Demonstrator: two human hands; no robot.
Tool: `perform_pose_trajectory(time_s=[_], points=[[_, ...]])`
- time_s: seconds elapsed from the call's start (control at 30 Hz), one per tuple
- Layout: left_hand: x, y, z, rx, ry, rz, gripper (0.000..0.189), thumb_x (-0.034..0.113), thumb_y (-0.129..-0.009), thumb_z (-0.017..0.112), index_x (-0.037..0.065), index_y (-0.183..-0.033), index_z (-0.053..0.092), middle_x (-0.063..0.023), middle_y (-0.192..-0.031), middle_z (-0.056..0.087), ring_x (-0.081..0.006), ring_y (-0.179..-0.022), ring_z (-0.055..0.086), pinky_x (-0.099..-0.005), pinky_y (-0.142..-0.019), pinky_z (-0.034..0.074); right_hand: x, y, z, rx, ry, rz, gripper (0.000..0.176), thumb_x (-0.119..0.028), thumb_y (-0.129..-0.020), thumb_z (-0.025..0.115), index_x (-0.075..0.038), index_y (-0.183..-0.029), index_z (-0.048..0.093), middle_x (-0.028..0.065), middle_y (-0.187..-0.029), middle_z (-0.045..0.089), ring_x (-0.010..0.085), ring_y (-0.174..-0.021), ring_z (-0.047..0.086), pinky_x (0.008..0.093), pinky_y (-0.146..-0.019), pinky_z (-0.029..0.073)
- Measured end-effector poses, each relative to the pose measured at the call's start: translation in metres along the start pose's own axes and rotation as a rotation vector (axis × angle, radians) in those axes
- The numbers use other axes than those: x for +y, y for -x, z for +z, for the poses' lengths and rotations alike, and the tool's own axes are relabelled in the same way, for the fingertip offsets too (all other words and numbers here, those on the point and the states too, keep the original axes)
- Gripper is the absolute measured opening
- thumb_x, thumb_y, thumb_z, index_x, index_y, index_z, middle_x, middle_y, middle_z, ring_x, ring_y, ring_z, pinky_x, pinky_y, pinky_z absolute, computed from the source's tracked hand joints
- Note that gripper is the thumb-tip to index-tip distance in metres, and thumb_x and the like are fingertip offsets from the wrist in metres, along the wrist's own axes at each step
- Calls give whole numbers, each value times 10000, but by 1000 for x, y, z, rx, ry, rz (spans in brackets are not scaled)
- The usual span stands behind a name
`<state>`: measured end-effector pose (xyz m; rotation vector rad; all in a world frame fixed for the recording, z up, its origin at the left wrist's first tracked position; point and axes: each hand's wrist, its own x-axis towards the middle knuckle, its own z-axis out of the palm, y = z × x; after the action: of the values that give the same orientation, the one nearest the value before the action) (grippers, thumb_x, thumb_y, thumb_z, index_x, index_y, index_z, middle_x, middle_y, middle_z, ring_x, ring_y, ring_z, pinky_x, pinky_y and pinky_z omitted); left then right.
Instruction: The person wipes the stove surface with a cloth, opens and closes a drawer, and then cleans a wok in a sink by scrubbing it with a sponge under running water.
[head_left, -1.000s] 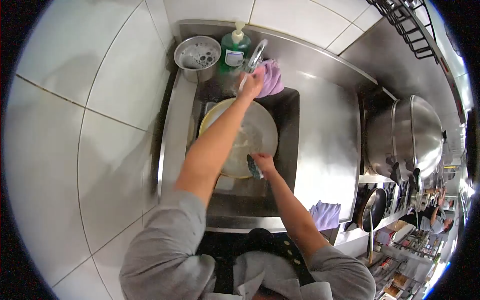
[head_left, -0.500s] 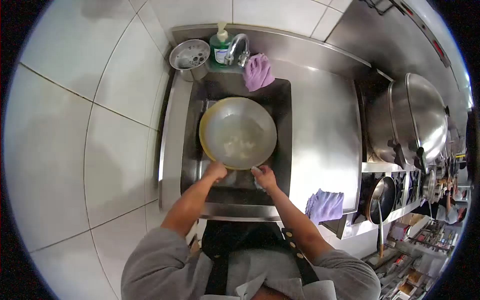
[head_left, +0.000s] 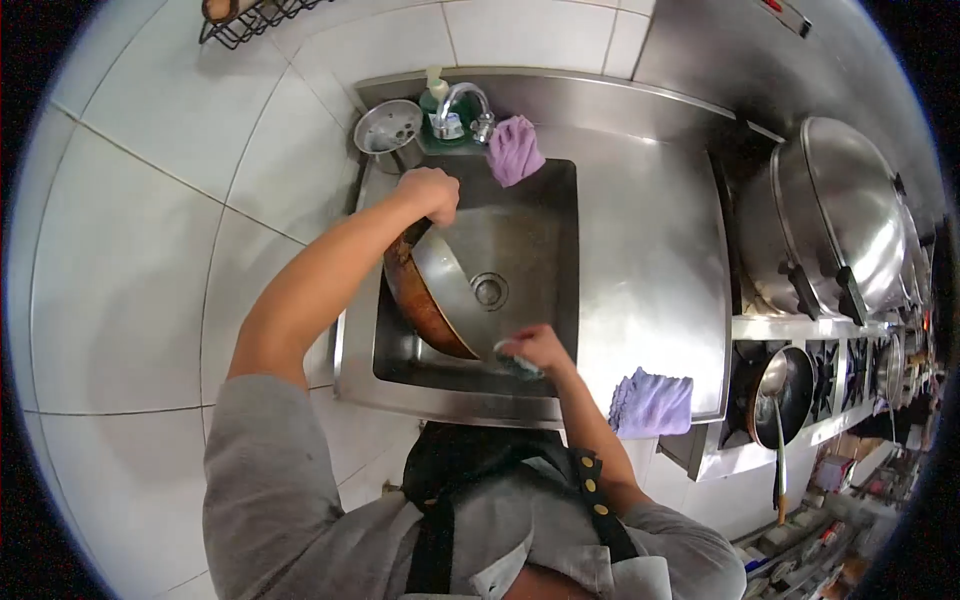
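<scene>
Round steel pan [head_left: 447,288], perhaps spongy scourer [head_left: 517,362]

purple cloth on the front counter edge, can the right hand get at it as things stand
Probably yes: the purple cloth lies uncovered on the counter, close to the right hand, nothing between. But that hand grips a sponge at the pan's edge.

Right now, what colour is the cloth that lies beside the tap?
The cloth beside the tap is purple; the head view shows it best.
</scene>
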<state>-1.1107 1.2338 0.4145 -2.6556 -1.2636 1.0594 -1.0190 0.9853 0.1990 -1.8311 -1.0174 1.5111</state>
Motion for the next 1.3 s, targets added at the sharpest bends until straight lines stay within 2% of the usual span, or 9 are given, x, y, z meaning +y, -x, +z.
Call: perform_pose_trajectory(time_s=[0.27, 0.43, 0.57, 0.67, 0.83, 0.93, 1.0, 1.17, 1.3], points=[[-3, 17, 177, 381, 522, -292, 274, 230, -755, 551, -10, -884, 577, -212, -829, 606, -352, -829, 593, -428, -749, 478, -200, -199, -32, 744, 300, -741, 810, -276, -655, 682, 64, -1277, 291, 232, -1337, 304, 354, -1219, 334, 357, -1014, 285], [30, 0, 293, 425, 1007, -505, 284, 251, -786, 546, 13, -941, 565, -225, -789, 597, -364, -822, 582, -453, -721, 460, -234, -278, -17, -270, 1184, -470, 708, -262, -700, 626, -53, -1312, 337, 165, -1231, 476, 284, -1007, 549, 344, -885, 412], [48, -24, 362, 458, 1351, -557, 339, 292, -802, 537, 10, -989, 558, -231, -824, 605, -379, -835, 579, -447, -732, 452, -181, -285, 14, -493, -361, -172, 556, -302, -729, 591, -108, -1229, 446, 120, -1042, 591, 261, -896, 589, 373, -703, 461], [32, -33, 335, 359, 1278, -369, 504, 378, -821, 515, -17, -1132, 489, -264, -1003, 559, -386, -959, 535, -432, -820, 423, -183, -260, 29, -533, -958, -38, 386, -239, -753, 586, -84, -1099, 512, 107, -848, 632, 260, -802, 611, 336, -546, 455], [14, -125, 159, 117, 2624, -652, 553, 439, -779, 591, -3, -1102, 511, -113, -1016, 568, -245, -903, 532, -364, -783, 439, -128, -320, 2, 217, -39, -77, 223, -198, -770, 555, -29, -914, 578, 131, -800, 623, 290, -678, 605, 375, -549, 465], [48, -321, 211, 99, 2773, -111, 505, 332, -708, 638, -12, -1057, 513, -112, -963, 554, -211, -821, 521, -330, -658, 432, -165, -255, -15, 275, 602, -367, 244, -199, -826, 463, -7, -925, 576, 176, -850, 615, 286, -761, 591, 385, -658, 453], [35, -327, 198, 59, 2331, 299, 349, 287, -766, 571, 24, -995, 549, -100, -930, 578, -219, -821, 547, -337, -673, 439, -143, -252, -18, 115, -530, -257, 425, -262, -821, 496, 31, -1126, 465, 129, -1203, 490, 233, -1082, 477, 373, -865, 370], [13, -187, 149, -21, 3073, 763, 351, 315, -789, 532, 54, -1024, 535, -101, -978, 571, -231, -834, 557, -365, -671, 448, -192, -217, 40, 987, 896, -393, 461, -340, -818, 473, 12, -1114, 505, 234, -1159, 506, 331, -1105, 476, 408, -875, 393], [5, -155, 159, 65, 3145, 469, 380, 364, -798, 527, 91, -1063, 518, -91, -992, 566, -258, -846, 561, -423, -696, 453, -195, -267, 21, 345, 650, -465, 387, -331, -825, 450, -51, -1071, 554, 204, -963, 598, 323, -893, 589, 392, -756, 470]])
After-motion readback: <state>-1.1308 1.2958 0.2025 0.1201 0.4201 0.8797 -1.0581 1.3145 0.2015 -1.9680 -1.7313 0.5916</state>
